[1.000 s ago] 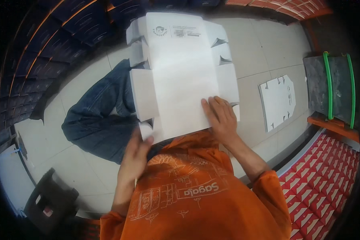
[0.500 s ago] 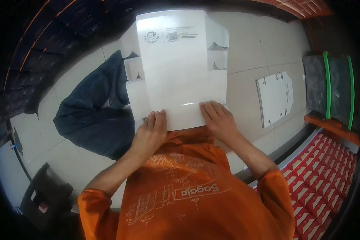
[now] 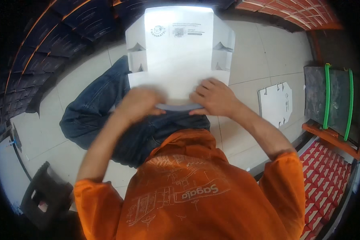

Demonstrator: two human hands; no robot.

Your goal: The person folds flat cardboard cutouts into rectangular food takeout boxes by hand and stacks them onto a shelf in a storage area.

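A white flat box blank (image 3: pixel 180 60) with slotted side flaps and small dark print near its far end lies in front of me, over my jeans and the tiled floor. Its near edge is bent upward and shows a greyish underside. My left hand (image 3: pixel 142 103), smeared by motion, grips the left part of that edge, thumb beneath. At the right part, my right hand (image 3: pixel 214 98) holds the same edge with fingers curled on top and thumb below.
More flat white blanks (image 3: pixel 275 105) lie stacked on the floor to the right. Beyond them stands a dark container with green straps (image 3: pixel 327 96). Rows of red-and-white boxes (image 3: pixel 326 184) fill the lower right, dark boxes (image 3: pixel 88 22) the far left. A dark plastic stool (image 3: pixel 48 192) is at lower left.
Both hands have gone from pressing flat on the near panel to gripping its edge with thumbs underneath. That panel has bent up, and more of my jeans shows below it.
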